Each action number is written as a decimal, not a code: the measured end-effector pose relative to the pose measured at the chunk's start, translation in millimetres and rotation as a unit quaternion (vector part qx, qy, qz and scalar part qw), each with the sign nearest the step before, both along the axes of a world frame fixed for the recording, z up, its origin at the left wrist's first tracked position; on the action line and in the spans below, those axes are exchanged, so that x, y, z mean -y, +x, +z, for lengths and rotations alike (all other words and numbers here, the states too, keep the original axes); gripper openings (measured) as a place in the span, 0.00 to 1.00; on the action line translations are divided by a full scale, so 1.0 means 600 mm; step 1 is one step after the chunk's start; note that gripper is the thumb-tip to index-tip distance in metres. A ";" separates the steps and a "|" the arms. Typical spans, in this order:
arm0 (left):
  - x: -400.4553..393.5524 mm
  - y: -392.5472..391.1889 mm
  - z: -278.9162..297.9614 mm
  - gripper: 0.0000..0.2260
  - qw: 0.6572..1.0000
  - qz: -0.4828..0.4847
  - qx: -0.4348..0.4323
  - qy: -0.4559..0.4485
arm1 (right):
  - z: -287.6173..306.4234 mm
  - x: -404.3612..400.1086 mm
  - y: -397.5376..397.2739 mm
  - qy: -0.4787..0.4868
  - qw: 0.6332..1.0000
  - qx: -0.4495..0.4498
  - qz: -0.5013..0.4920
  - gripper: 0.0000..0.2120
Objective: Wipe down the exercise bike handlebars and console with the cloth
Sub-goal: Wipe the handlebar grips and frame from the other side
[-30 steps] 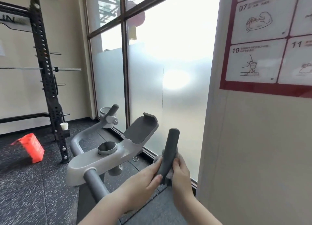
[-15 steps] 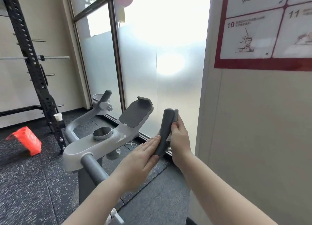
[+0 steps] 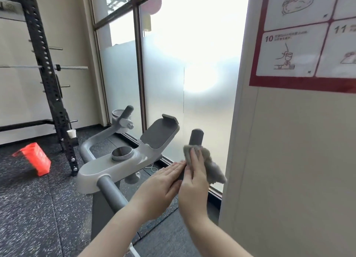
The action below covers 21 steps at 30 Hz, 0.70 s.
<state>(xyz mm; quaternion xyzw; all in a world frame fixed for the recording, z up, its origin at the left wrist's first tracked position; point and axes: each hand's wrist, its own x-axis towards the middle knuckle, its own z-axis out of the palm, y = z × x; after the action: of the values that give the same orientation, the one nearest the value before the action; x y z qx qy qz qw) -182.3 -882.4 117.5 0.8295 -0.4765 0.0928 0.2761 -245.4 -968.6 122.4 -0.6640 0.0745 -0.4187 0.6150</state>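
Mid-wipe on the right grip, rest probably still to go

Right hand [image 3: 193, 181] held the cloth [image 3: 207, 163] against the right grip [image 3: 195, 137]; left hand [image 3: 163, 183] lay flat, fingers straight, beside it. Console [image 3: 159, 135] and far grip [image 3: 126, 112], left of both, looked untouched.

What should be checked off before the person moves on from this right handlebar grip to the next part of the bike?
1. Cloth in contact with the right grip: ok, the right hand presses it there.
2. Left hand steadying the grip: ok, straight fingers lie against its lower side.
3. Grip tip wiped: cannot tell; it stands bare above the cloth.
4. Console tray free to wipe: ok, nothing lies on it.
5. Left grip reachable: ok, unobstructed.
6. Cloth clean enough: cannot tell.
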 end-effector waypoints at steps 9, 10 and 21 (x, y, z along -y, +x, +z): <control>-0.001 -0.004 0.007 0.23 1.000 0.007 -0.005 0.000 | 0.018 0.061 0.006 -0.053 0.995 -0.026 -0.081 0.27; -0.001 -0.004 0.007 0.23 1.000 0.005 -0.005 -0.002 | -0.001 0.048 0.000 -0.022 0.997 -0.017 -0.071 0.25; 0.000 -0.009 0.012 0.22 1.000 -0.006 -0.001 -0.008 | -0.001 0.028 0.031 0.014 0.998 -0.035 -0.054 0.20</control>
<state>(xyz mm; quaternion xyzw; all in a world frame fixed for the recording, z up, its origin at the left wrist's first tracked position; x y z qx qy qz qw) -187.5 -882.1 124.6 0.8245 -0.4803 0.0941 0.2840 -226.8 -985.4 121.7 -0.6643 0.1374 -0.4270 0.5979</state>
